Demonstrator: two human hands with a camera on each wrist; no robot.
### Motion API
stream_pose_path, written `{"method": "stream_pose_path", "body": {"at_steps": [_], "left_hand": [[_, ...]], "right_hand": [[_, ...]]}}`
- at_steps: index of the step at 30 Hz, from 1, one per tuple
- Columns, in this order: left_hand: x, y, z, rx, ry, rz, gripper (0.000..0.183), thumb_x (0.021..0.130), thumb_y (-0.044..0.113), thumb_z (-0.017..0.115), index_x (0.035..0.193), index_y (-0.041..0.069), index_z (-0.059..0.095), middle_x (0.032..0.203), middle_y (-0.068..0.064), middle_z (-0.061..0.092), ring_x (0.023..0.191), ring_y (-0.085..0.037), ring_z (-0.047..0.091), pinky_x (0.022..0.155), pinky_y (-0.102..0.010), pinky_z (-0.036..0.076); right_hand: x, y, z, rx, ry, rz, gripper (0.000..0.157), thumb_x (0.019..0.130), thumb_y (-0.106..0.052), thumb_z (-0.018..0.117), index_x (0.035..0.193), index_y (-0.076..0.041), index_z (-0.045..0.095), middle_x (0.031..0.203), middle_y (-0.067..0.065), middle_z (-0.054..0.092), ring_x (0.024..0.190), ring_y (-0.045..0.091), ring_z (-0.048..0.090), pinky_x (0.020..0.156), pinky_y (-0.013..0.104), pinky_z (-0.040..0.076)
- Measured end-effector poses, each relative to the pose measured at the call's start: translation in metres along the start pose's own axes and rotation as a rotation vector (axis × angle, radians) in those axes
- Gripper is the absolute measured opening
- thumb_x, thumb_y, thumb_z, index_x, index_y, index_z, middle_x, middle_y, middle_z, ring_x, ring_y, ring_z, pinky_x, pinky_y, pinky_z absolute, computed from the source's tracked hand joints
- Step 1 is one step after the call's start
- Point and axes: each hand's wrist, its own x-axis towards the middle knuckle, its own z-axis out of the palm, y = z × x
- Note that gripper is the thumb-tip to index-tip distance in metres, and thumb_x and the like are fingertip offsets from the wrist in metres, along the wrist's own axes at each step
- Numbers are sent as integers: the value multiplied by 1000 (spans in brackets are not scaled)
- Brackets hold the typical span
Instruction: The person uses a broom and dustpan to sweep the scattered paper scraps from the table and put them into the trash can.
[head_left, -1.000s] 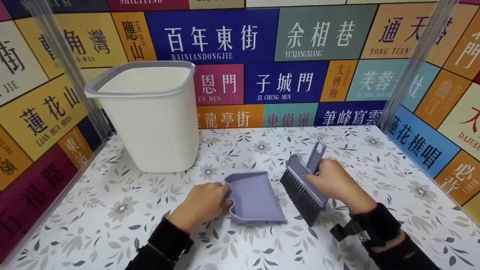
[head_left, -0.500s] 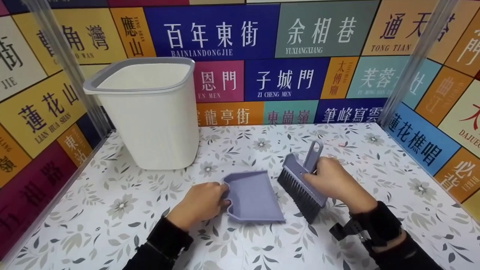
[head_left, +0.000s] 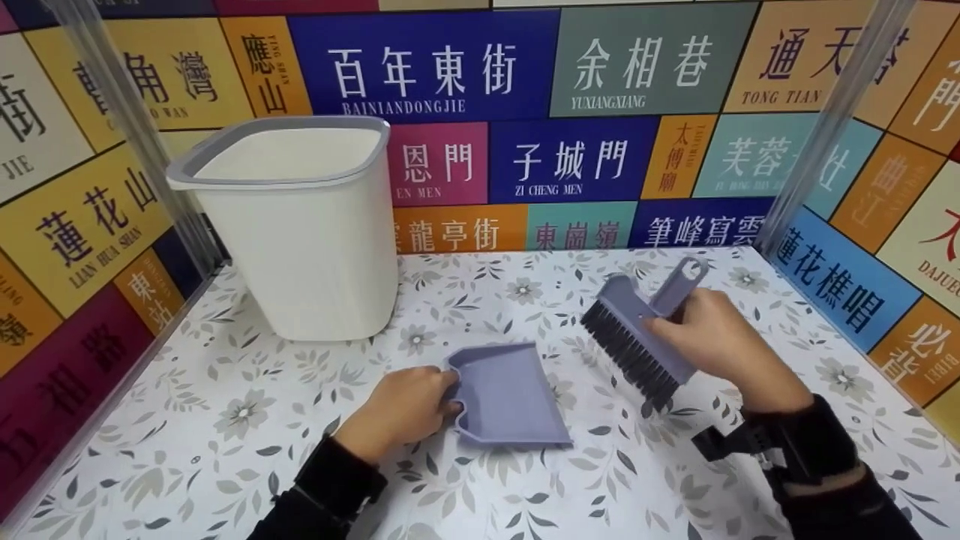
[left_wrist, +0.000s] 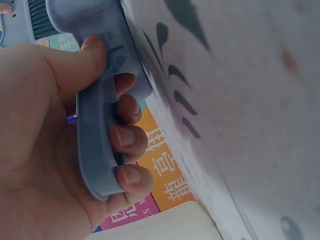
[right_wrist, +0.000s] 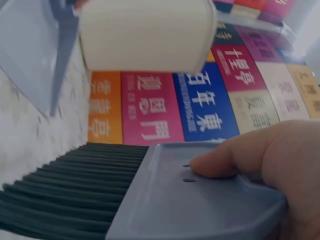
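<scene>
A grey-purple dustpan (head_left: pixel 510 394) lies on the table with its wide edge toward the right. My left hand (head_left: pixel 409 405) grips its handle; the left wrist view shows the fingers curled round the dustpan handle (left_wrist: pixel 92 145). To the right, my right hand (head_left: pixel 712 334) holds a matching hand brush (head_left: pixel 649 330) by the handle, thumb pressed on the brush body in the right wrist view. The dark bristles (right_wrist: pixel 75 185) point down and left toward the dustpan, apart from it. Whether they touch the table is hard to tell.
A tall white bin (head_left: pixel 315 255) with a grey rim stands at the back left. Tiny pinkish bits lie at the back right, partly behind the right hand. Sign-covered walls (head_left: pixel 570 161) enclose the floral tabletop (head_left: pixel 247 420) at the back and sides.
My right hand has moved the brush right and farther back, away from the dustpan. The left hand and dustpan have stayed nearly in place.
</scene>
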Motion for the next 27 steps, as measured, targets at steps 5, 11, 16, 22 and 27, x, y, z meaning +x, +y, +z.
{"method": "stream_pose_path", "body": {"at_steps": [5, 11, 16, 22, 27], "left_hand": [[1, 1, 0, -3, -11, -4, 22, 98, 29, 78, 104, 9, 70, 86, -7, 68, 81, -29, 69, 75, -49, 61], [1, 1, 0, -6, -21, -5, 23, 98, 30, 78, 105, 9, 71, 87, -7, 68, 81, -28, 69, 76, -49, 61], [0, 1, -1, -2, -24, -4, 24, 98, 30, 78, 108, 8, 71, 88, -8, 69, 81, -28, 69, 75, -48, 61], [0, 2, -2, -4, -21, -6, 23, 98, 30, 78, 105, 9, 71, 88, -8, 69, 82, -29, 70, 75, -48, 61], [0, 2, -2, -13, -24, -12, 22, 98, 30, 77, 102, 10, 69, 88, -8, 68, 83, -31, 70, 77, -50, 61]], "right_hand": [[1, 20, -23, -57, 56, 39, 34, 101, -18, 66, 121, 9, 65, 80, 15, 69, 69, 20, 67, 62, 32, 58], [1, 43, -40, -191, 209, 44, 25, 101, -19, 65, 104, 6, 67, 78, 19, 68, 61, 25, 61, 49, 37, 48], [3, 63, -48, -292, 331, 77, 30, 103, -20, 66, 89, 6, 64, 73, 22, 63, 59, 34, 57, 46, 40, 40], [6, 95, -51, -354, 405, 112, 22, 100, -9, 64, 82, 3, 60, 80, 30, 63, 69, 48, 59, 50, 54, 41], [11, 122, -46, -381, 407, 125, 27, 94, 1, 57, 70, -7, 47, 77, 27, 60, 67, 47, 58, 48, 52, 39]]}}
